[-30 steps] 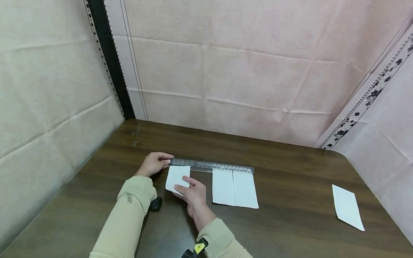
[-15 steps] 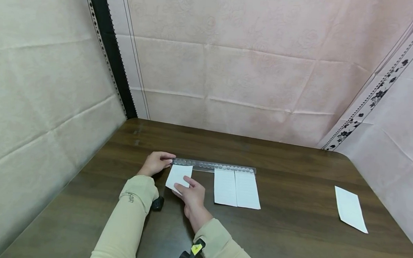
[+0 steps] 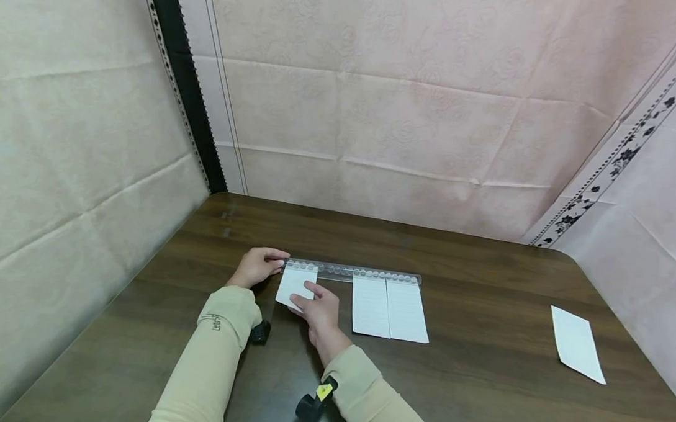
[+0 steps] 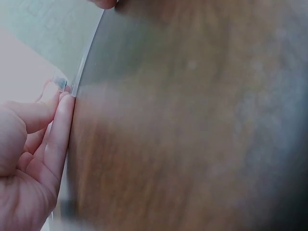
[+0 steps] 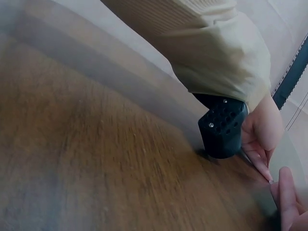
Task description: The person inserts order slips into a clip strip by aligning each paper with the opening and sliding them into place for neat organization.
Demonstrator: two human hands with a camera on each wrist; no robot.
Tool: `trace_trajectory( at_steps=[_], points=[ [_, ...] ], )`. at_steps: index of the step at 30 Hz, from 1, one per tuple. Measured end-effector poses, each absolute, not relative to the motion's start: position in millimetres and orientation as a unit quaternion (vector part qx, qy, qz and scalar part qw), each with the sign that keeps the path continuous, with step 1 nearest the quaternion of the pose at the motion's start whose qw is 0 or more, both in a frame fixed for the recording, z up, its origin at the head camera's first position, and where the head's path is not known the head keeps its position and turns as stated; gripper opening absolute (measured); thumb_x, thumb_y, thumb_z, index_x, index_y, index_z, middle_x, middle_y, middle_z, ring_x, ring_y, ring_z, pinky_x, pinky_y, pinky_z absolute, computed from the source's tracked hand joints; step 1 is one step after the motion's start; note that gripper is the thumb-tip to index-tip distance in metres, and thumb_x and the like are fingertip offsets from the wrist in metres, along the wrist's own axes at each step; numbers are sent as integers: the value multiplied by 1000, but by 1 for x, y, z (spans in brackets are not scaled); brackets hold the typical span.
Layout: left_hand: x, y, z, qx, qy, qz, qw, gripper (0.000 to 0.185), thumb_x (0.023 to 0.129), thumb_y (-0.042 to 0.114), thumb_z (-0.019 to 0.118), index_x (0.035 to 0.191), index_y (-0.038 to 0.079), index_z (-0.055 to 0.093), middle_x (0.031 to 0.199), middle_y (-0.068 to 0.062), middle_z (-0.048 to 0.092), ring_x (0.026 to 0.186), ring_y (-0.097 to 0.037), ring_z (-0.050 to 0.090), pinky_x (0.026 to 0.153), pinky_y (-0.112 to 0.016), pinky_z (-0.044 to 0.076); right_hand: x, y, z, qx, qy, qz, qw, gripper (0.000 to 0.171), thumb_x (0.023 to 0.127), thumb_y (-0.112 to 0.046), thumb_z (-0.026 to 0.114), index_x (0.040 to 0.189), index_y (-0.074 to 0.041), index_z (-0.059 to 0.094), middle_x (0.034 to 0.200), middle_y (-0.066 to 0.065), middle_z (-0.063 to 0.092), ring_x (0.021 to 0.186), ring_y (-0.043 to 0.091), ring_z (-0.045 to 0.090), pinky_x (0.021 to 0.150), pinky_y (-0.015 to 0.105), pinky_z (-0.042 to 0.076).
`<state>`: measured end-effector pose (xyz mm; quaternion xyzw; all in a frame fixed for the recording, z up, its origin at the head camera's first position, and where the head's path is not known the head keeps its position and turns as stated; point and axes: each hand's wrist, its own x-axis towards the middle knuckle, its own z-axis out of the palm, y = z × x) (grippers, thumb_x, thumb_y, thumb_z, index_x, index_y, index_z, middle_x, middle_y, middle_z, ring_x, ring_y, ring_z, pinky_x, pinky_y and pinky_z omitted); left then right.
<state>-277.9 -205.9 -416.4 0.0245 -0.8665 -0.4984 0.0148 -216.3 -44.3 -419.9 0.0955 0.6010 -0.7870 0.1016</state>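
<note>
A clear plastic strip with a row of round shapes lies across the table. My left hand pinches its left end; the left wrist view shows thumb and fingers closed at that clear end. My right hand grips a small white paper card by its lower right part, thumb on top and other fingers partly hidden beneath. The card's top edge overlaps the strip, whose round shapes show over it. Further right, a lined white card and a second one sit side by side with their tops at the strip.
Another white card lies apart on the right of the brown wooden table. Pale cloth walls stand behind and at both sides. A black wrist camera hangs under the left sleeve, close to the tabletop.
My right hand has moved the card slightly up and away, so its top edge now reaches over the strip's width. The left hand keeps its pinch on the strip's end.
</note>
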Motion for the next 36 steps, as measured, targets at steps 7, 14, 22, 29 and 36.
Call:
trace_trajectory(
  at_steps=[7,14,22,29,36],
  points=[
    [-277,-205,-415,30,-865,-501,10,22,91,2,59,111,1,67,111,-16,63,91,-18,61,77,-26,52,-218,-42,-421,98,605,-783,105,44,77,13,67,120,10,57,134,31,40,90,23,62,68,32,55],
    [-277,-205,-415,32,-869,-494,11,22,90,3,60,111,2,68,112,-15,63,90,-18,60,77,-27,52,-219,-33,-421,94,620,-774,92,45,76,12,69,120,10,56,134,32,39,93,25,61,67,33,55],
    [-278,-206,-416,29,-867,-497,12,22,90,2,59,111,1,67,114,-16,62,93,-19,60,78,-28,52,-220,-23,-420,84,632,-765,92,46,77,13,68,121,12,54,136,32,37,103,30,57,67,34,55],
    [-279,-206,-419,34,-864,-502,12,22,90,2,59,111,1,67,113,-17,62,93,-18,61,78,-27,52,-219,-14,-419,74,628,-769,89,48,76,16,66,122,15,52,138,32,34,125,37,37,68,35,55],
    [-279,-205,-418,43,-861,-506,11,22,90,1,59,111,1,67,112,-17,62,92,-18,61,78,-27,52,-219,-5,-419,72,632,-767,85,48,76,16,66,121,15,52,137,31,36,129,38,31,69,35,55]
  ],
)
